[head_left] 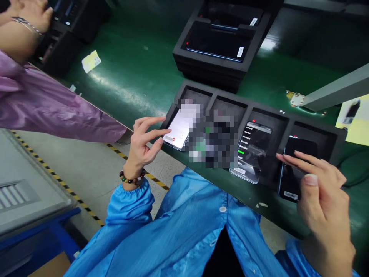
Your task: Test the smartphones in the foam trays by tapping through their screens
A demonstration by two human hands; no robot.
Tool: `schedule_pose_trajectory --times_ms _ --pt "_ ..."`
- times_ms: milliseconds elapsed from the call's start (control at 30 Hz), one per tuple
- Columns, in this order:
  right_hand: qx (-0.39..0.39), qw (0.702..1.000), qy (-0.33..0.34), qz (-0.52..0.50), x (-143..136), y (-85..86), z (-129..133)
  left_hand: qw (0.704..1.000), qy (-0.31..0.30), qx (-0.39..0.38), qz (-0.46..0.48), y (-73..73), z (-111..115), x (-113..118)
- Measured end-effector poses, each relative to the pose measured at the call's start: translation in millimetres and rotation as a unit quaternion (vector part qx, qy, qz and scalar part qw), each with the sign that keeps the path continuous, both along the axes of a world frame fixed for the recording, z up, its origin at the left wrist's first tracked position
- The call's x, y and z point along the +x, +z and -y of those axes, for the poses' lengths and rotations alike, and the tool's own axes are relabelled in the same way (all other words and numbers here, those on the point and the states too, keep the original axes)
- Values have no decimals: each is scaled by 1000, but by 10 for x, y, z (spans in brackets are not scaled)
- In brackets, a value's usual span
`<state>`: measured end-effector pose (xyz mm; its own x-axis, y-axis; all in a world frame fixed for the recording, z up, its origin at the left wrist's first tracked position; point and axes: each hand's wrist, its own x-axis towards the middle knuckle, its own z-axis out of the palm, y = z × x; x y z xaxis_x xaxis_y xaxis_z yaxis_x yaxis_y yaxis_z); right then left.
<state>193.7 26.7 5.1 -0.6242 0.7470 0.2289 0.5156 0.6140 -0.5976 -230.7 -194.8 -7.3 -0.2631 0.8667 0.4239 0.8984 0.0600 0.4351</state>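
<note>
1. Black tray [249, 106] on green table [135, 73], four slots in a row, right in front of the person.
2. Far-left slot: phone with lit white screen [178, 130], top part pixelated.
3. Second slot: pixelated, contents can't be told.
4. Third slot: phone with text list [252, 148] on a dark screen, one green line, label at bottom end.
5. Far-right slot: dark-screen phone [288, 180], label at bottom end, partly behind fingers.
6. Left hand [141, 143]: fingers spread apart, gripping nothing, fingertips at white-screen phone's left edge; actual touch unclear.
7. Right hand [325, 188]: thumb and fingers apart, fingers over dark-screen phone; can't tell if touching.
8. Foam box [210, 68] behind the tray: two dark phones visible, near phone [217, 43] and far phone [233, 16], each white-labelled.
9. Upper left: co-worker's hand [31, 17], blurry, beside dark boxes [65, 44].
</note>
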Motion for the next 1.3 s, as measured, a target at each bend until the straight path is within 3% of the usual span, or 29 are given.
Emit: schedule_pose_trajectory --times_ms 300,633,767,867,1100,1300 --pt "-5 1000 -6 4 11 1 8 1000 8 -23 19 -18 -63 46" --pt "-9 1000 -8 7 16 11 11 996 63 -59 16 3 -127 71" --pt "-15 1000 -8 13 10 -3 8 997 36 -65 19 30 -135 86" --pt "-18 1000 -4 16 -4 -9 2 1000 4 -28 13 21 -104 60" --pt "-10 1000 -2 12 -7 -10 -12 1000 19 -6 -24 -28 43 -37" --pt "-13 1000 -1 12 -11 -16 -2 1000 17 1 -23 -32 36 -27"
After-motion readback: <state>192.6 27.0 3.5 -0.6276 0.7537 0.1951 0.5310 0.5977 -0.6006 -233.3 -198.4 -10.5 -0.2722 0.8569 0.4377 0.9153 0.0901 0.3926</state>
